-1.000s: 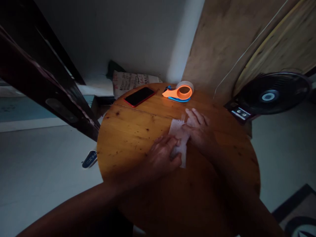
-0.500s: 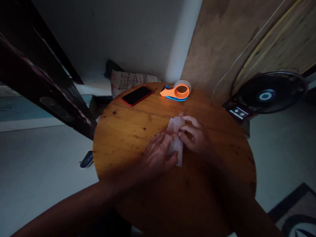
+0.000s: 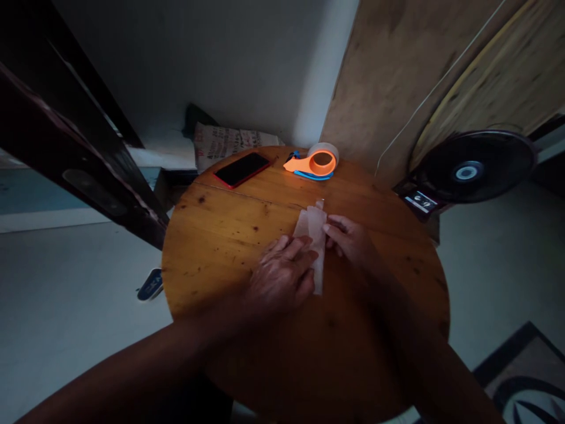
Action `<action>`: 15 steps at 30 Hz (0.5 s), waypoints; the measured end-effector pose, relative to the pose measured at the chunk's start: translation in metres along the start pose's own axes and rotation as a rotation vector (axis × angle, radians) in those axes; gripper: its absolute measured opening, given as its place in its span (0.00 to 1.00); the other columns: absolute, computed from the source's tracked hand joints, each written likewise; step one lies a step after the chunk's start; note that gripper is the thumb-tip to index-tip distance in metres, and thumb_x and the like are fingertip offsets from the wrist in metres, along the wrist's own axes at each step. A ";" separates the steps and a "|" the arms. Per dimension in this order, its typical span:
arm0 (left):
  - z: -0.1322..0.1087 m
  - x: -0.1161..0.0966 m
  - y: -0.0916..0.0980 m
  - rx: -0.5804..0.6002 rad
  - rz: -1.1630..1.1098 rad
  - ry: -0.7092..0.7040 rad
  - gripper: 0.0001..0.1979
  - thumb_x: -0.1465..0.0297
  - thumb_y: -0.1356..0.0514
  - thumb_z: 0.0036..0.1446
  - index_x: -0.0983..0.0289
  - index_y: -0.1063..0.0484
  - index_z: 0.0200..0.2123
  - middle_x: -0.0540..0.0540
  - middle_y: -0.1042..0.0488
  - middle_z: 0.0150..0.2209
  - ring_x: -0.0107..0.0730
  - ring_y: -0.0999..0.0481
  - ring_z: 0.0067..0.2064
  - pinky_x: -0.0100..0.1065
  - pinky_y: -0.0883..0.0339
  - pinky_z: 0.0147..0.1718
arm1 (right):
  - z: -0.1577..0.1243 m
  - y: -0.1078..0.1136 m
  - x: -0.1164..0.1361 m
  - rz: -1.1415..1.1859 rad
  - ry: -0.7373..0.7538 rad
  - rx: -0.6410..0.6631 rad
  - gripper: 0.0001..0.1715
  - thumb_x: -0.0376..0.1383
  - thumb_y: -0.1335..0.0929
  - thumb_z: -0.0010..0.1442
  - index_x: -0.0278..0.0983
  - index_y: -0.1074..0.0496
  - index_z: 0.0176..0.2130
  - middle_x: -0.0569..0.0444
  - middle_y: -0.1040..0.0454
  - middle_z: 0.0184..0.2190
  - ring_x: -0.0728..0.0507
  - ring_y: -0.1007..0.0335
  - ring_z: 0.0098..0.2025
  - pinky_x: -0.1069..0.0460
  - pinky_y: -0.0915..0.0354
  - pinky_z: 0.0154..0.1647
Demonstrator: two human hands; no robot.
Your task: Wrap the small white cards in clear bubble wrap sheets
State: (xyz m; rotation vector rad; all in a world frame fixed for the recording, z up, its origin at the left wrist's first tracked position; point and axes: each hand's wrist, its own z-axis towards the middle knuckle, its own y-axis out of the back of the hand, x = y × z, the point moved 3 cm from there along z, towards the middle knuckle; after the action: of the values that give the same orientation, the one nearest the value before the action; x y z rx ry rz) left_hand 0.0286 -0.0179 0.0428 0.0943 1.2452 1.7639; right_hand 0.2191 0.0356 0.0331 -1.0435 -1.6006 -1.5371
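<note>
A folded strip of thin, whitish, half see-through wrapping (image 3: 315, 227) lies on the round wooden table (image 3: 212, 235). A small clear tab like tape sticks out from its far end. My left hand (image 3: 282, 271) rests over its left side, the fingers stretched and pressing down on it. Along the right edge, my right hand (image 3: 348, 238) pinches the wrapping between thumb and fingertips. Farther back stands an orange tape dispenser (image 3: 324, 164) with a roll of clear tape and a blue part.
A black phone with a red edge (image 3: 242, 169) lies at the table's back left. Behind it, against the wall, is a printed sack (image 3: 233, 139). A black fan (image 3: 468, 171) stands right of the table. A blue slipper (image 3: 150, 285) is on the floor at left.
My right hand has shifted off the middle of the wrapping to its right edge. My left hand has drawn slightly left, and more of the wrapping's surface shows.
</note>
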 end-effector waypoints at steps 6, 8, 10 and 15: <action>0.000 -0.003 0.002 0.002 0.044 -0.031 0.15 0.71 0.46 0.58 0.64 0.26 0.47 0.58 0.30 0.56 0.44 0.31 0.48 0.47 0.32 0.47 | -0.004 -0.012 0.008 0.179 -0.072 0.070 0.21 0.43 0.31 0.51 0.34 0.30 0.43 0.62 0.35 0.18 0.53 0.44 0.16 0.58 0.50 0.12; 0.000 -0.003 0.003 0.008 0.047 -0.048 0.15 0.71 0.47 0.59 0.64 0.26 0.47 0.58 0.30 0.57 0.44 0.31 0.48 0.47 0.32 0.47 | -0.002 -0.014 0.009 0.180 -0.057 0.082 0.17 0.42 0.30 0.51 0.35 0.30 0.38 0.62 0.36 0.18 0.54 0.45 0.16 0.58 0.51 0.11; 0.000 -0.003 0.003 0.013 0.045 -0.057 0.15 0.71 0.47 0.59 0.64 0.27 0.47 0.58 0.30 0.56 0.43 0.31 0.48 0.46 0.31 0.47 | 0.000 -0.017 0.008 0.158 -0.048 0.090 0.13 0.42 0.31 0.52 0.35 0.31 0.32 0.62 0.37 0.17 0.54 0.47 0.15 0.58 0.53 0.12; 0.001 -0.002 0.003 0.039 0.021 -0.060 0.14 0.71 0.47 0.59 0.63 0.27 0.47 0.57 0.25 0.50 0.41 0.28 0.46 0.45 0.32 0.48 | 0.006 -0.020 0.003 0.094 0.014 0.013 0.12 0.41 0.31 0.52 0.36 0.33 0.26 0.62 0.38 0.16 0.53 0.46 0.18 0.57 0.49 0.17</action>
State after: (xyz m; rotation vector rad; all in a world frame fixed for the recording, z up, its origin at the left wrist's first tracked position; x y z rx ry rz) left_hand 0.0283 -0.0191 0.0468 0.1816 1.2395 1.7431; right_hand 0.2001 0.0418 0.0260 -1.0826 -1.5280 -1.4672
